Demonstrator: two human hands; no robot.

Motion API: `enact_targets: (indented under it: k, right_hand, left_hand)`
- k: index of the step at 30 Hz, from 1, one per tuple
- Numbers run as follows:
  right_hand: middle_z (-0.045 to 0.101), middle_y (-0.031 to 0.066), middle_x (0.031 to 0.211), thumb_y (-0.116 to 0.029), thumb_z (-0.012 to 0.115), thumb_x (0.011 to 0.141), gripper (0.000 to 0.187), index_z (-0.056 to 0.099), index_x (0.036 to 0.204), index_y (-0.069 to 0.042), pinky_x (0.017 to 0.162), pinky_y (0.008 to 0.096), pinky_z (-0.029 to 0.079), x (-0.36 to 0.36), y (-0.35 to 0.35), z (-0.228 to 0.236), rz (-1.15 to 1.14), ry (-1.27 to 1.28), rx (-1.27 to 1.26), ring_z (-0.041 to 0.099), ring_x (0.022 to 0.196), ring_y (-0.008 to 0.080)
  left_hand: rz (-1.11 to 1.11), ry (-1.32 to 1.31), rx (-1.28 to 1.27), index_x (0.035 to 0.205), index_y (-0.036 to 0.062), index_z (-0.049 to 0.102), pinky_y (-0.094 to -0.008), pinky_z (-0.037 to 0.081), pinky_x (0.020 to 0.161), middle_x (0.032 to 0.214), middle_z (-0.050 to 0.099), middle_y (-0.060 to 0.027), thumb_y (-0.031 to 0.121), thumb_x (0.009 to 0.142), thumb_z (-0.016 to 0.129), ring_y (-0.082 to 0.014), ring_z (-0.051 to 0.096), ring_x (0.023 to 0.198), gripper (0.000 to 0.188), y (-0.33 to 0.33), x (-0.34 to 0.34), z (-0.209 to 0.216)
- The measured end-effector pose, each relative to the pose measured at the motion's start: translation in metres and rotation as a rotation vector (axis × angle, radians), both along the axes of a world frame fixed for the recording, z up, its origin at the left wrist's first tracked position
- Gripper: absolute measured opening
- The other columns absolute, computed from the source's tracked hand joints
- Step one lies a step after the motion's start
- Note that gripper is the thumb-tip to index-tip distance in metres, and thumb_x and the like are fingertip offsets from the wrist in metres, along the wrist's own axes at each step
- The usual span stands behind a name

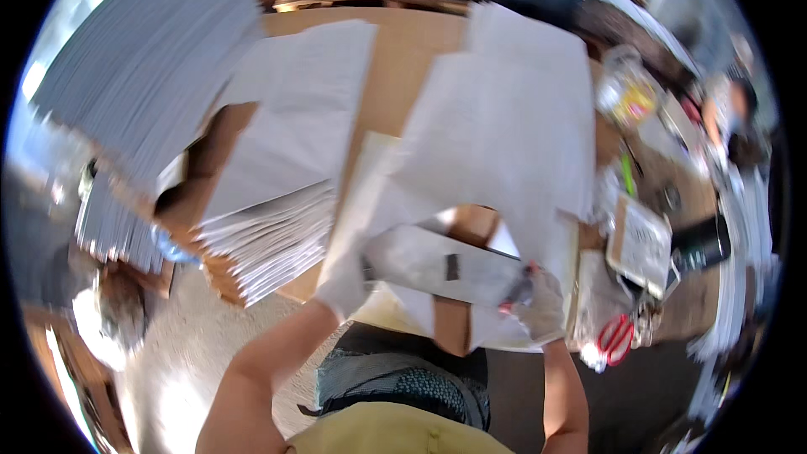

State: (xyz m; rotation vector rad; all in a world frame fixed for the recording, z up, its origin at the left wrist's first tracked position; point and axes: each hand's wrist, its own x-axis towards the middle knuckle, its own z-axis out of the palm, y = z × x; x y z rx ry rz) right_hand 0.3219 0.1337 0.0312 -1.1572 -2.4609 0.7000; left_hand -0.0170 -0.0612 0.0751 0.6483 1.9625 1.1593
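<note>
Pale strip [403, 261] laid across brown cardboard [451, 326], long axis left-right, right end nearer body. Left of cardboard: left hand [343, 286], can't tell finger closure. Right: right hand [542, 307], fingers curled round red-and-dark object [517, 289].

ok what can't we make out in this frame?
All head view:
- Left hand: finger positions, lost to blur against white sheets.
- Red-and-dark object at right hand: exact kind, motion blur.
- Brown patch: whether it joins the one above; grey strip covers between.
- Clear bag: contents, blurred.
- Tall grey stack: full extent, cut off by picture's edge.
</note>
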Motion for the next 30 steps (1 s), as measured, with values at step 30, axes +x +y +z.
enact_targets:
  k: [30]
  right_hand:
    - [0.063,0.0141,0.136,-0.021,0.088,0.077,0.072,0.060,0.143,-0.012,0.107,0.0434,0.048,-0.138,0.209,0.036,0.220,-0.528,0.275,0.058,0.131,0.0339]
  left_hand:
    - [0.859,0.422,-0.051,0.131,-0.0041,0.061,-0.0375,0.054,0.082,0.104,0.068,-0.0119,0.033,0.106,0.065,-0.0223,0.064,0.091,0.045,-0.310,-0.415,0.009]
